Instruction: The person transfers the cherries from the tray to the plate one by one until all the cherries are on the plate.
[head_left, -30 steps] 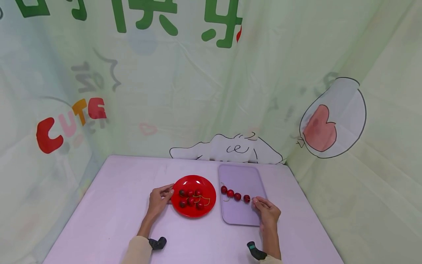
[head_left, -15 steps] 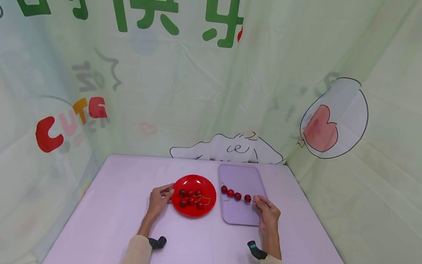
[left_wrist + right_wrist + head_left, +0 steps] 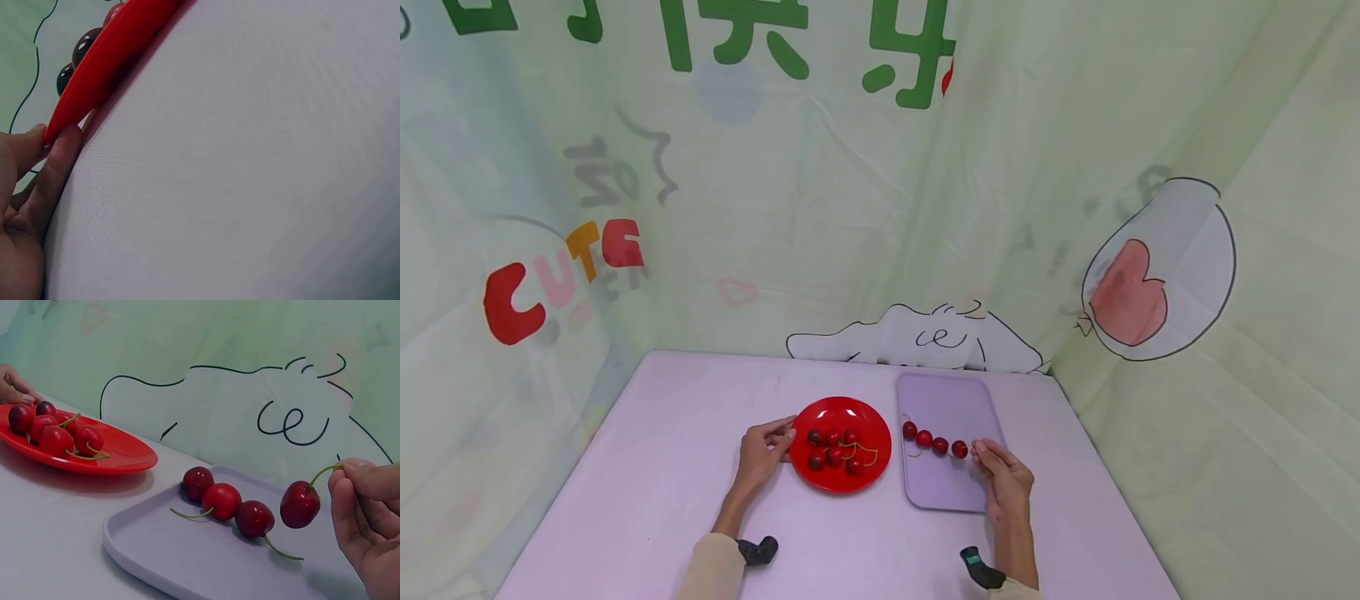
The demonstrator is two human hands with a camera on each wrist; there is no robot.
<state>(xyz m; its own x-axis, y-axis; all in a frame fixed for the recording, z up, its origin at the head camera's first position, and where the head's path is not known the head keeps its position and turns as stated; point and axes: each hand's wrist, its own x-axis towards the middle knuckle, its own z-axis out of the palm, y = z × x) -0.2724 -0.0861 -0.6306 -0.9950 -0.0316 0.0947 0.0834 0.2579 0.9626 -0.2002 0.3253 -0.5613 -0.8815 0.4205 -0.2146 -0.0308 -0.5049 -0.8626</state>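
The right hand (image 3: 370, 515) pinches the stem (image 3: 324, 471) of a cherry (image 3: 300, 505) between thumb and fingers; the fruit hangs just left of those fingertips, over the tray (image 3: 114, 542). Farther left of the same hand, three more cherries (image 3: 221, 500) lie in a slanting row, neighbours touching or nearly so. The left hand (image 3: 762, 452) grips the rim of a red plate (image 3: 873, 425), thumb on top, fingers beneath; a cluster of cherries (image 3: 834, 456) sits on the plate to the right of that hand.

Handling the hanging fruit well likely calls for a light, even pinch, since a thin stem can twist or slip. Moving it straight up or down, slowly, should spare the row's nearest cherry a knock that might roll it. The left hand's hold ought to be gentle, so the plate doesn't tip.

As for edges, the tray's raised rim passes under the right hand on its right side, so the heel of that hand could catch it. Bare tray floor lies beyond and nearer than the fingertips. A strip of surface (image 3: 896, 467) separates plate and tray between the hands, and more spreads right of the right hand.
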